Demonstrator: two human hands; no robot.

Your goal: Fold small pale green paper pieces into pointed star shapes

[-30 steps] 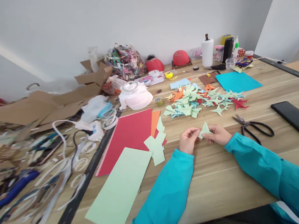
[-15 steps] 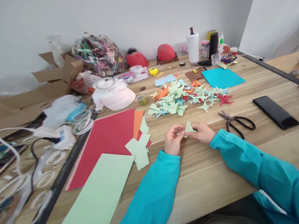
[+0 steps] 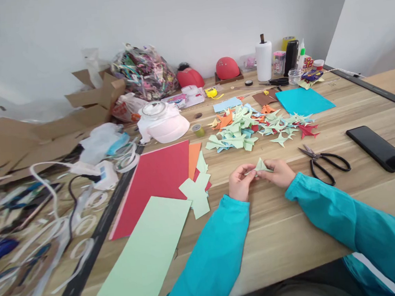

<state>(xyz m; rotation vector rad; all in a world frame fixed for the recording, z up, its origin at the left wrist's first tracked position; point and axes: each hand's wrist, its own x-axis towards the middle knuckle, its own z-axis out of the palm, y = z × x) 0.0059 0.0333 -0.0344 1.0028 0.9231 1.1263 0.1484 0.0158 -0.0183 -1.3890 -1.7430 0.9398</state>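
Between both hands is a small pale green folded paper (image 3: 261, 165), its pointed tip facing away from me. My left hand (image 3: 240, 181) pinches its left side, thumb toward the centre. Its right side is gripped by my right hand (image 3: 279, 172), fingers partly hidden behind the paper. Beyond the hands lies a pile of folded paper pieces (image 3: 240, 128), mostly pale green with some orange, blue and red. Left of my left hand are cut pale green paper pieces (image 3: 198, 196). Black-handled scissors (image 3: 325, 160) lie open to the right of my right hand.
A pale green sheet (image 3: 146, 252) and a red sheet (image 3: 155, 183) lie at left, near cables and a white adapter (image 3: 106, 175). A phone (image 3: 380, 147) rests at right. Turquoise paper (image 3: 305, 101), a white cylinder (image 3: 264, 60) and a cardboard box (image 3: 104, 96) stand farther back.
The whole view has shifted, so the table's things appear farther right. Both hands still hold the folded paper, whose raised tip looks slightly lower now.
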